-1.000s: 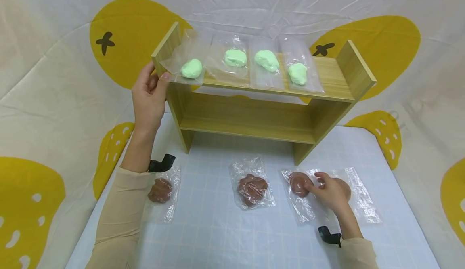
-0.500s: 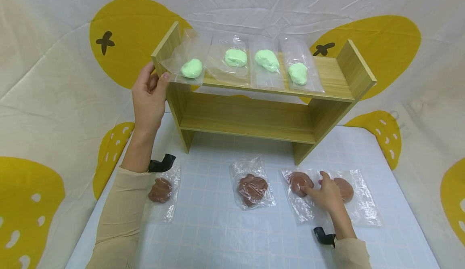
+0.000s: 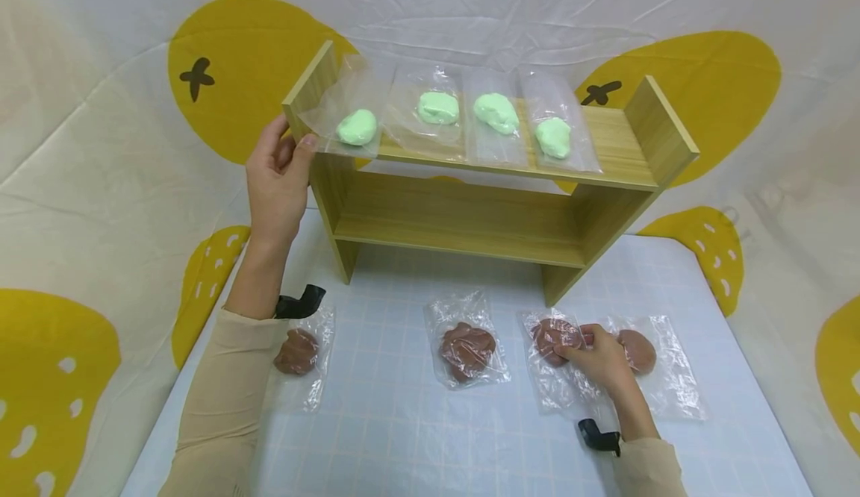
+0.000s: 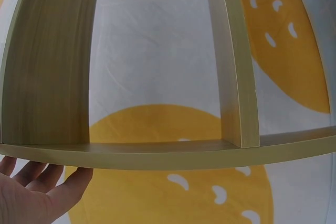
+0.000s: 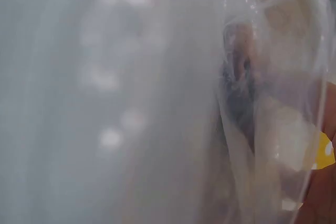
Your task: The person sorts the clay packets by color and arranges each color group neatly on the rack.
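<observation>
My left hand (image 3: 278, 176) holds the left side panel of a two-tier wooden shelf (image 3: 463, 213), its fingers (image 4: 55, 187) against the panel's outer side. On the table, my right hand (image 3: 598, 355) pinches a clear plastic bag (image 3: 561, 392) with a brown clay-like lump (image 3: 554, 339) inside. In the right wrist view, blurred clear plastic (image 5: 136, 98) fills most of the picture. Just right of that hand lies another bagged brown lump (image 3: 638, 353), partly covered by it.
Several bagged pale green lumps (image 3: 497, 113) lie along the upper shelf. Other bagged brown lumps rest on the table, one in the middle (image 3: 468, 351) and one by the left forearm (image 3: 297, 351). A patterned cloth (image 3: 437, 4) hangs behind.
My right hand has moved slightly left, its fingers closing on the bag with the brown lump, whose plastic has shifted. My left hand stays on the shelf.
</observation>
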The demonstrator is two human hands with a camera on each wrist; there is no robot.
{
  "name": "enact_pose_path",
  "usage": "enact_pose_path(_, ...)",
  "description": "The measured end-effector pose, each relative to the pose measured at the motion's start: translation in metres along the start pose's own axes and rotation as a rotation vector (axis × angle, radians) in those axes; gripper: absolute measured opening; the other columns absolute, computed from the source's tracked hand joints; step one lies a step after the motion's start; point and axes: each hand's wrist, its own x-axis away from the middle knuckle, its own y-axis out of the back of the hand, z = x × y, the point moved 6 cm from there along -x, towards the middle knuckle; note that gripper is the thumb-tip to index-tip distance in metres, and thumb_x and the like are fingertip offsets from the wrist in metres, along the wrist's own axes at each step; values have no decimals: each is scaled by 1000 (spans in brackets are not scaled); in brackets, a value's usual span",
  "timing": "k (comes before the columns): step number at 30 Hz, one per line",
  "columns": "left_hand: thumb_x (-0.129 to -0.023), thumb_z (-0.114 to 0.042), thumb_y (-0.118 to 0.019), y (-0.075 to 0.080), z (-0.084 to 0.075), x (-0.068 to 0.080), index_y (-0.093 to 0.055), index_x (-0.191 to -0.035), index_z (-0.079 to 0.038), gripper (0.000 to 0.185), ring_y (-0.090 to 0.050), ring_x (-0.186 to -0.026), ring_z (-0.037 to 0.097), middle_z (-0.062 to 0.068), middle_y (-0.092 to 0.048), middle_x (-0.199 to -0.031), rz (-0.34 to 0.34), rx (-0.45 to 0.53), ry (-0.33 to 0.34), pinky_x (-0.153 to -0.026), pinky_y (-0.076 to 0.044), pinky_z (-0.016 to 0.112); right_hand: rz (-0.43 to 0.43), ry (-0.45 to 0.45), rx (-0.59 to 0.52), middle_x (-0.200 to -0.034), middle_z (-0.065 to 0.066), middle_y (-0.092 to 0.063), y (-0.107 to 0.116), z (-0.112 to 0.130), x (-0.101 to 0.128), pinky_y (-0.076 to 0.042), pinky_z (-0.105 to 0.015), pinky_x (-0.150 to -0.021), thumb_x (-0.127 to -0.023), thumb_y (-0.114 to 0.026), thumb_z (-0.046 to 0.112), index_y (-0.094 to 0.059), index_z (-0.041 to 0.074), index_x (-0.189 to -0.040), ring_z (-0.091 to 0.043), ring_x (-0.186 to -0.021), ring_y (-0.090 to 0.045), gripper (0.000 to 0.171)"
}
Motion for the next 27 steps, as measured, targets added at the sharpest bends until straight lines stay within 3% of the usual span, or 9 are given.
enact_pose_path(6,-97,-5,-64,-1,0,1,-60,-137,-7,40,-60,-116,28,17,-63,-129,-1,1,-1,-99,-49,36,15,14,-40,-123,-37,-55,0,2,2,-46,-61,-91,-88,-77,36,-39,-11,-135,-50,-113,-54,77)
enact_pose_path(11,-97,-6,-64,-2,1,0,-60,-138,-7,40,-60,-116,28,17,-63,-128,9,-11,-3,-98,-50,36,65,11,-133,-124,-35,-59,0,6,3,-50,-49,-89,-93,-72,31,-41,-8,-138,-45,-114,-58,67)
enact_pose_path(17,-97,-6,-64,-2,1,-1,-59,-138,-7,41,-60,-116,28,17,-63,-129,10,4,-2,-99,-49,36,132,78,-436,-113,-25,-68,-1,9,2,-54,-25,-79,-96,-69,13,-47,-16,-132,-17,-96,-67,51)
enact_pose_path(22,-97,-6,-64,-1,1,-1,-59,-138,-6,41,-60,-116,28,17,-63,-129,6,3,-3,-100,-48,36,167,111,-602,-106,-15,-72,0,9,3,-54,-23,-72,-96,-67,9,-48,-18,-129,-10,-87,-66,47)
enact_pose_path(27,-98,-6,-64,0,1,-1,-60,-137,-6,40,-60,-117,28,17,-63,-129,9,-3,-2,-100,-48,37,226,153,-728,-105,-6,-72,-2,12,4,-55,-22,-74,-99,-63,4,-45,-18,-128,-11,-91,-67,41)
